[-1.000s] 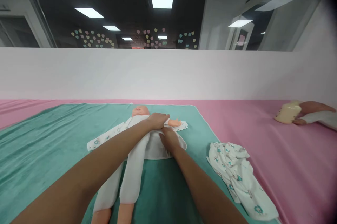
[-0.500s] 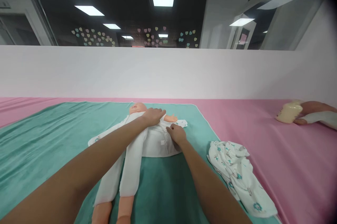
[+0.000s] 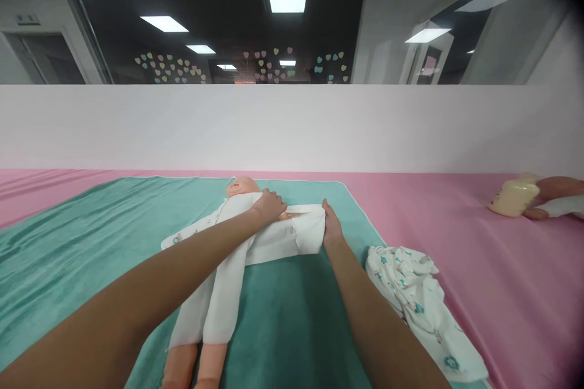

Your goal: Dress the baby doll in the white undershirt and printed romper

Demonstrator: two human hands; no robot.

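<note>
A baby doll [image 3: 243, 185] lies on its back with its head at the far end, wearing white trousers [image 3: 223, 304] and white clothing on its upper body. My left hand [image 3: 269, 206] is closed over the doll's arm on the right side, and mostly covers it. A bit of the doll's hand [image 3: 285, 216] peeks out below my fingers. The white shirt [image 3: 274, 246] is spread out to the right of the doll. My right hand [image 3: 333, 227] pinches the outer end of this shirt and holds it stretched, slightly raised.
A green sheet [image 3: 301, 322] lies over a pink mat [image 3: 460, 243]. To the right is a crumpled white patterned garment [image 3: 417, 301]. Farther right, a pale yellow bottle [image 3: 513, 196] stands beside another doll's limb [image 3: 559, 188]. A white wall [image 3: 292, 127] runs along the back.
My right hand has moved right and slightly up, drawing the shirt's end outward. The doll's arm, earlier stretched out over the cloth, is now mostly under my left hand.
</note>
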